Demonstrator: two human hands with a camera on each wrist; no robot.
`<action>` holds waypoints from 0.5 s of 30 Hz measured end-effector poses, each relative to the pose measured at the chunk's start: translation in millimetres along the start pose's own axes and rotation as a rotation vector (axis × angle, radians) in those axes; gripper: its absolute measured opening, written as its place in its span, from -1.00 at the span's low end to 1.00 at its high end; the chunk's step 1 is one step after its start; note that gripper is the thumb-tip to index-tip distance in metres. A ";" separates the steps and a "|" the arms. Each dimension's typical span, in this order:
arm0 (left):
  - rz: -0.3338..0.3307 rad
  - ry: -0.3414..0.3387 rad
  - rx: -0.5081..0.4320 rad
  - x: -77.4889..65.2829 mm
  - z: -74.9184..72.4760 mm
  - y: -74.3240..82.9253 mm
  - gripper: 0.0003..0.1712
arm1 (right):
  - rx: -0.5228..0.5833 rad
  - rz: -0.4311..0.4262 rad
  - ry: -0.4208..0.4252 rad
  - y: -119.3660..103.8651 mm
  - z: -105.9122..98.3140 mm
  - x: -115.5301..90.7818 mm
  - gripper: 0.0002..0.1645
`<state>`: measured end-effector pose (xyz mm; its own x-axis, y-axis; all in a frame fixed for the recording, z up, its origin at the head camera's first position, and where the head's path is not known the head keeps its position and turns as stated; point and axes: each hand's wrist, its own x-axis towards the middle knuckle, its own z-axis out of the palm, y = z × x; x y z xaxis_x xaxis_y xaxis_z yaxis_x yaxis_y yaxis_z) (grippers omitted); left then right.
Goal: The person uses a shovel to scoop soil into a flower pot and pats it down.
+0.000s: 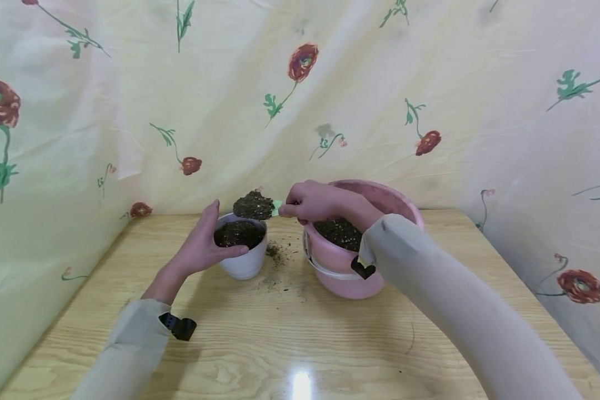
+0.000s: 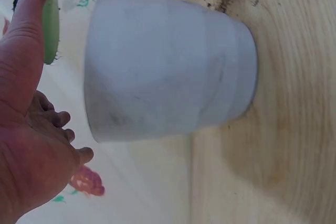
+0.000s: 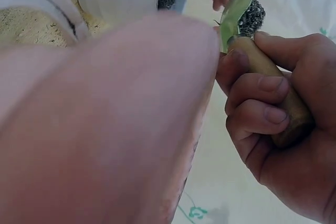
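My right hand (image 1: 316, 201) grips the wooden handle (image 3: 262, 62) of a small garden trowel, whose green blade (image 3: 231, 18) carries a heap of dark soil (image 1: 253, 205). The loaded blade is over the back right rim of a white flowerpot (image 1: 245, 264). Inside that pot lies dark potting soil (image 1: 238, 234). My left hand (image 1: 202, 244) is spread at the pot's left side, thumb extended across the front near the rim; the left wrist view has its fingers beyond the rim. To the right, under my right forearm, stands a pink bucket (image 1: 347, 284) holding more soil (image 1: 341, 233).
Spilled soil (image 1: 275, 254) is scattered on the wooden table (image 1: 280, 344) between pot and bucket. A white bucket handle (image 1: 330, 272) hangs across the bucket's front. Behind the table and along both sides hangs a flowered cloth (image 1: 230, 111).
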<state>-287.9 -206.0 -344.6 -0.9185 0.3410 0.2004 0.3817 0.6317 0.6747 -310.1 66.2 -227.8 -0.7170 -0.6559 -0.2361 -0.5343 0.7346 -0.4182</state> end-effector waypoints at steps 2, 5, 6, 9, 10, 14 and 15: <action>-0.015 -0.007 0.006 -1.0 0.6 -5.2 0.45 | 0.005 0.019 -0.013 -4.6 1.3 5.4 -0.49; -0.029 -0.011 0.007 -1.9 1.9 -12.1 0.46 | -0.029 0.031 -0.023 -10.8 2.8 13.6 -0.49; -0.031 -0.009 0.006 -1.9 2.5 -14.0 0.46 | -0.046 0.035 -0.024 -12.3 3.5 16.2 -0.49; -0.030 0.002 -0.003 -1.5 5.6 -19.8 0.48 | -0.077 0.044 -0.035 -15.2 5.6 23.3 -0.48; -0.031 0.003 -0.010 -1.4 6.9 -21.5 0.48 | -0.083 0.048 -0.040 -15.7 6.4 25.2 -0.48; -0.051 -0.004 -0.026 -0.8 10.1 -24.8 0.46 | -0.107 0.070 -0.065 -17.4 9.3 31.4 -0.44; -0.058 -0.007 -0.026 -0.6 10.4 -24.8 0.46 | -0.125 0.073 -0.067 -17.7 9.5 32.9 -0.44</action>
<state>-295.7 -214.6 -368.9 -0.9383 0.3087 0.1555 0.3246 0.6325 0.7033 -320.0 29.9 -236.6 -0.7266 -0.6074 -0.3212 -0.5367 0.7936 -0.2866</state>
